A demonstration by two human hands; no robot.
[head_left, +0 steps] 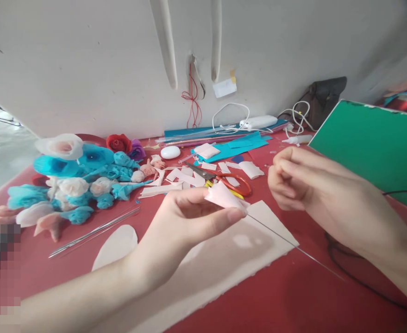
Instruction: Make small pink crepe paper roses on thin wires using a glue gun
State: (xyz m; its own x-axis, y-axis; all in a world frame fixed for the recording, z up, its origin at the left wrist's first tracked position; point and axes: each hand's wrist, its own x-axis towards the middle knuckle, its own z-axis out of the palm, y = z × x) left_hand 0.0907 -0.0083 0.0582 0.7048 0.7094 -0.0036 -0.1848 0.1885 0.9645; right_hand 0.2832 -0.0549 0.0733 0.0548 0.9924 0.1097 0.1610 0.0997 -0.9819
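Between the thumb and fingers of my left hand [185, 222] is a pale pink paper flower bud [220, 195]. A thin metal wire [293, 245] runs from the bud's base down to the right. My right hand [303, 185] is raised to the right of the bud, apart from it, with the fingers curled in and thumb pressed against them. Whether anything thin is pinched there I cannot make out. Scissors with orange-red handles [242, 185] lie just behind the bud among pink paper scraps [185, 175]. Under my hands is a sheet of pale paper [224, 263].
Blue, white and pink paper flowers [74, 185] are heaped at the left. Bare wires [95, 231] lie before them. Blue paper strips [238, 147], a white power strip [259, 122] and cable are along the wall. A green board [373, 148] leans at the right.
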